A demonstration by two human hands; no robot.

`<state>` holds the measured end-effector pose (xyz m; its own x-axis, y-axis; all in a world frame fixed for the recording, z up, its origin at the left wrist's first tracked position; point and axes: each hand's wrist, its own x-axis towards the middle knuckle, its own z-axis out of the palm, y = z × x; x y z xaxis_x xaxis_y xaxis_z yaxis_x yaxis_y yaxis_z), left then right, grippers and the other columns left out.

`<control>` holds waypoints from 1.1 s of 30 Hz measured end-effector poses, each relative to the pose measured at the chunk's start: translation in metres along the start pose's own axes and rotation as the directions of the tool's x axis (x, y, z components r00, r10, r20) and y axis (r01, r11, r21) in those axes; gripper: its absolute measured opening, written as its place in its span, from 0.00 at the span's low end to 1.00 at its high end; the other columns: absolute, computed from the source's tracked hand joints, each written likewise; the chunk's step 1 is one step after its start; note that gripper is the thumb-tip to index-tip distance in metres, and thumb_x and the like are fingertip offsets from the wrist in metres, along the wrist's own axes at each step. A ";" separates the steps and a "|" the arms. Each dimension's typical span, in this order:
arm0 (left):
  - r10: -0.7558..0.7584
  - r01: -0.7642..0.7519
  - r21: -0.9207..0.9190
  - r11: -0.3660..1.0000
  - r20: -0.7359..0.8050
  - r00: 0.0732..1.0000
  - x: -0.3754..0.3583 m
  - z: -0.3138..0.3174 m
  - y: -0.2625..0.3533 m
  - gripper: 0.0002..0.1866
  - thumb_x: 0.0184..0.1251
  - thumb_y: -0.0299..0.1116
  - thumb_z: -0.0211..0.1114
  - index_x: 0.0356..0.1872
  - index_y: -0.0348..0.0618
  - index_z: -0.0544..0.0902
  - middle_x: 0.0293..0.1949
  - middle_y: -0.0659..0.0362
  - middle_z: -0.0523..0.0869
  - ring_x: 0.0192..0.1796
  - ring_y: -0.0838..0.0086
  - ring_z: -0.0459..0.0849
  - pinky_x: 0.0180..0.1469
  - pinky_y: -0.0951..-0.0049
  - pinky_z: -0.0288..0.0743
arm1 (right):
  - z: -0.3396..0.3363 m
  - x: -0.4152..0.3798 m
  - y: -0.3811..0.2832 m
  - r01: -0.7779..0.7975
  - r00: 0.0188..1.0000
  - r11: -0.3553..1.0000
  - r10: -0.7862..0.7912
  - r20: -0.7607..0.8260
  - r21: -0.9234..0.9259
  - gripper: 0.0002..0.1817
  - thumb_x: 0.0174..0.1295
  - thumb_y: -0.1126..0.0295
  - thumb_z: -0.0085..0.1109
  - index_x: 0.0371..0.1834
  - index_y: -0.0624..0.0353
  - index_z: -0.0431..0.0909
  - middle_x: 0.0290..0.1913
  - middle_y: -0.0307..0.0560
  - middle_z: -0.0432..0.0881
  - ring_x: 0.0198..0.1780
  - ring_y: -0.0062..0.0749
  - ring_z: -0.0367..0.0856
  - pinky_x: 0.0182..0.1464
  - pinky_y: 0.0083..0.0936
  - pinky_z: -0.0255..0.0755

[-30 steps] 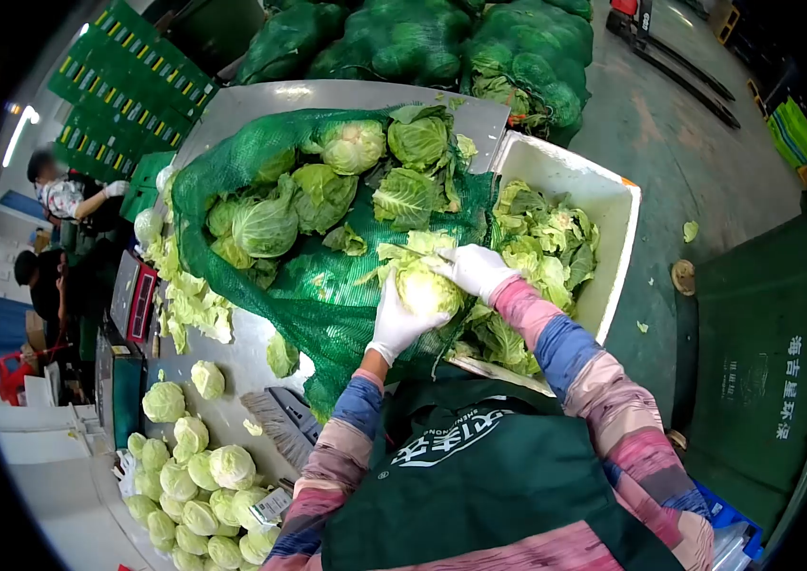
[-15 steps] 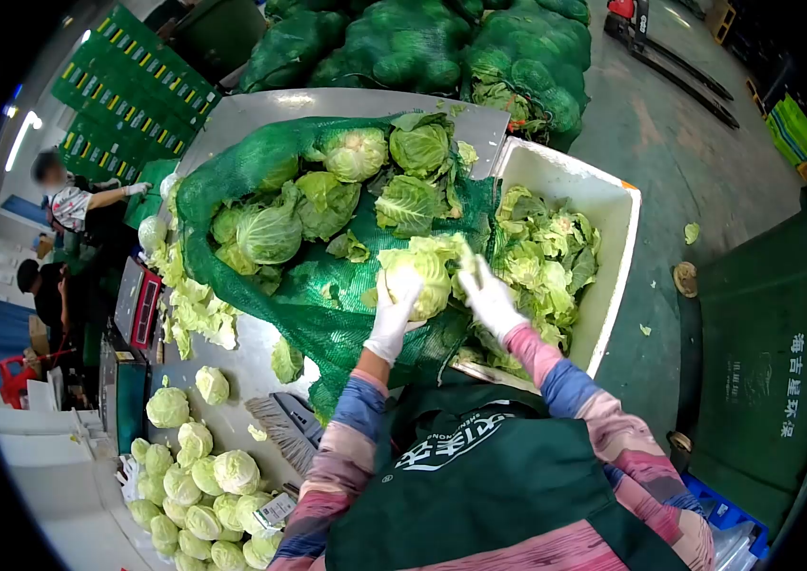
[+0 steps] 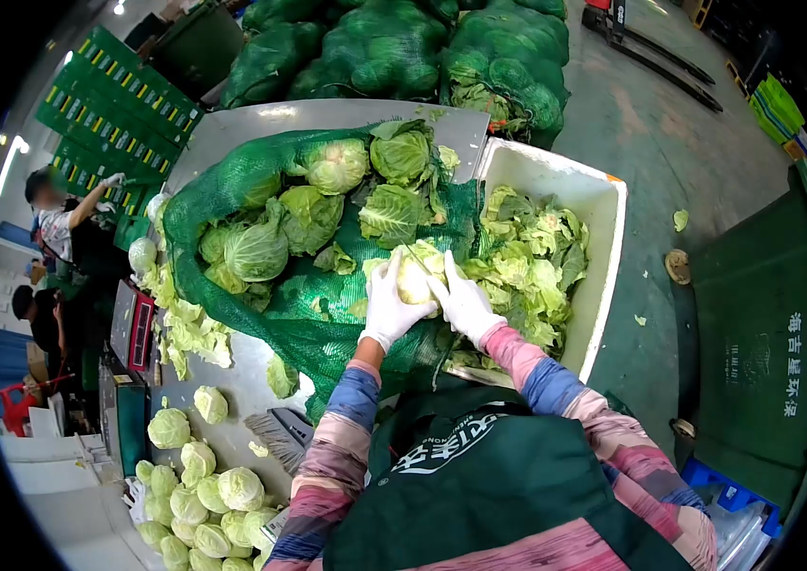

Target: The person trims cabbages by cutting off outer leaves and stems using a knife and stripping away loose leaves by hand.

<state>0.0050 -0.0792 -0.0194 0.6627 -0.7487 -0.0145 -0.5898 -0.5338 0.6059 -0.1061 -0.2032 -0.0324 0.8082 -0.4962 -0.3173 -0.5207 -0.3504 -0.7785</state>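
In the middle of the head view, a pale green cabbage [image 3: 414, 285] is held over the green mesh bag [image 3: 313, 300]. My left hand [image 3: 392, 306], in a white glove, wraps round its left side. My right hand [image 3: 465, 306], gloved too, presses its fingers against the right side, covering part of the head. Loose outer leaves stick up at the cabbage's far side. Beyond my hands, several cabbages [image 3: 256, 249] with dark outer leaves lie in the bag's open mouth. To the right, a white foam box [image 3: 603, 276] holds a heap of torn leaves [image 3: 537, 266].
Trimmed cabbages [image 3: 189, 504] are piled at the lower left, near a brush [image 3: 279, 438]. Full mesh bags [image 3: 379, 52] stand behind the metal table [image 3: 251, 119]. A green bin [image 3: 756, 333] is at the right. Two people work at the far left, by green crates [image 3: 118, 105].
My right hand has come in from beside the cabbage and now touches it. The cabbage is turned, showing a paler side. At the left, a person's arm has risen. The view has shifted slightly.
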 end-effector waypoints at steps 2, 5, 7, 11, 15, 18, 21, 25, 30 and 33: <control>0.021 -0.021 -0.017 1.000 -0.038 0.999 -0.003 0.003 -0.005 0.58 0.36 0.45 0.82 0.72 0.39 0.60 0.57 0.43 0.69 0.63 0.50 0.69 0.68 0.60 0.64 | 0.000 0.003 0.000 0.020 0.999 1.000 -0.019 -0.034 0.016 0.41 0.70 0.45 0.45 0.78 0.55 0.43 0.30 0.65 0.83 0.22 0.50 0.81 0.34 0.41 0.76; -0.016 0.009 -0.077 0.997 -0.089 0.996 -0.011 0.001 -0.003 0.54 0.37 0.44 0.82 0.68 0.35 0.63 0.60 0.43 0.67 0.64 0.50 0.68 0.68 0.60 0.64 | -0.017 -0.002 -0.014 -0.129 0.990 0.930 0.099 0.102 0.345 0.36 0.70 0.50 0.49 0.78 0.44 0.50 0.25 0.56 0.81 0.16 0.35 0.75 0.24 0.31 0.73; -0.013 0.002 -0.095 0.995 -0.118 0.993 -0.014 0.003 -0.004 0.54 0.38 0.44 0.82 0.68 0.35 0.64 0.60 0.43 0.67 0.64 0.51 0.68 0.68 0.60 0.64 | -0.014 0.009 0.001 -0.153 0.988 0.948 0.137 0.076 0.278 0.32 0.71 0.49 0.47 0.76 0.44 0.56 0.29 0.54 0.82 0.19 0.30 0.77 0.25 0.30 0.74; 0.019 -0.051 -0.155 0.987 -0.202 0.979 -0.030 0.006 -0.021 0.55 0.37 0.43 0.83 0.69 0.36 0.62 0.60 0.44 0.67 0.64 0.51 0.67 0.69 0.59 0.63 | -0.017 0.046 0.100 -0.221 0.972 0.973 0.225 -0.062 0.071 0.27 0.72 0.48 0.47 0.72 0.43 0.65 0.38 0.56 0.84 0.31 0.43 0.82 0.34 0.37 0.75; -0.218 0.077 -0.482 0.873 -0.245 0.945 -0.039 0.025 -0.050 0.58 0.40 0.39 0.82 0.74 0.42 0.55 0.60 0.43 0.67 0.61 0.52 0.70 0.67 0.58 0.64 | -0.031 0.025 0.029 -0.301 0.951 0.951 0.305 -0.052 0.069 0.35 0.71 0.46 0.47 0.77 0.45 0.51 0.35 0.58 0.83 0.31 0.51 0.81 0.38 0.41 0.74; -0.395 0.240 -0.806 0.542 0.008 0.919 -0.036 -0.008 -0.006 0.59 0.41 0.33 0.81 0.77 0.51 0.53 0.58 0.40 0.67 0.60 0.50 0.71 0.64 0.60 0.68 | 0.000 0.018 0.010 -0.064 0.998 0.971 0.069 -0.015 0.230 0.38 0.71 0.43 0.42 0.79 0.44 0.45 0.29 0.59 0.82 0.30 0.48 0.82 0.36 0.41 0.73; -0.090 0.085 0.108 0.990 0.036 0.995 -0.030 -0.027 0.001 0.57 0.35 0.29 0.82 0.74 0.51 0.60 0.65 0.40 0.66 0.67 0.48 0.68 0.68 0.62 0.66 | 0.008 0.023 0.016 0.082 0.980 0.984 -0.051 -0.193 0.157 0.33 0.72 0.46 0.43 0.75 0.48 0.57 0.23 0.55 0.80 0.19 0.37 0.79 0.28 0.36 0.74; 0.315 -0.315 0.008 0.949 0.022 0.949 -0.002 -0.022 -0.024 0.58 0.30 0.30 0.84 0.72 0.51 0.64 0.61 0.48 0.69 0.65 0.49 0.69 0.68 0.62 0.66 | -0.003 0.023 0.014 -0.033 0.998 0.926 0.051 -0.036 0.375 0.27 0.73 0.51 0.46 0.70 0.53 0.68 0.19 0.50 0.78 0.15 0.35 0.76 0.23 0.30 0.72; 0.123 -0.125 0.065 0.990 0.042 0.992 0.002 -0.019 -0.002 0.58 0.30 0.41 0.85 0.71 0.42 0.65 0.57 0.44 0.67 0.59 0.51 0.72 0.65 0.64 0.69 | -0.003 -0.010 0.000 0.042 0.999 0.997 -0.042 0.004 0.060 0.34 0.73 0.51 0.43 0.74 0.63 0.55 0.23 0.59 0.81 0.20 0.46 0.81 0.28 0.38 0.76; -0.052 0.045 0.131 0.990 0.052 0.997 0.006 -0.012 0.018 0.56 0.34 0.49 0.81 0.70 0.40 0.65 0.56 0.42 0.65 0.56 0.48 0.75 0.57 0.58 0.76 | 0.015 -0.010 0.006 0.092 0.994 0.993 -0.096 -0.059 -0.079 0.42 0.71 0.49 0.43 0.77 0.66 0.40 0.27 0.65 0.82 0.30 0.61 0.81 0.36 0.48 0.74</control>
<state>0.0036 -0.0885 0.0011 0.6675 -0.7395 -0.0874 -0.6149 -0.6135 0.4954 -0.1133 -0.1888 -0.0419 0.8371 -0.5058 -0.2085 -0.4646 -0.4559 -0.7592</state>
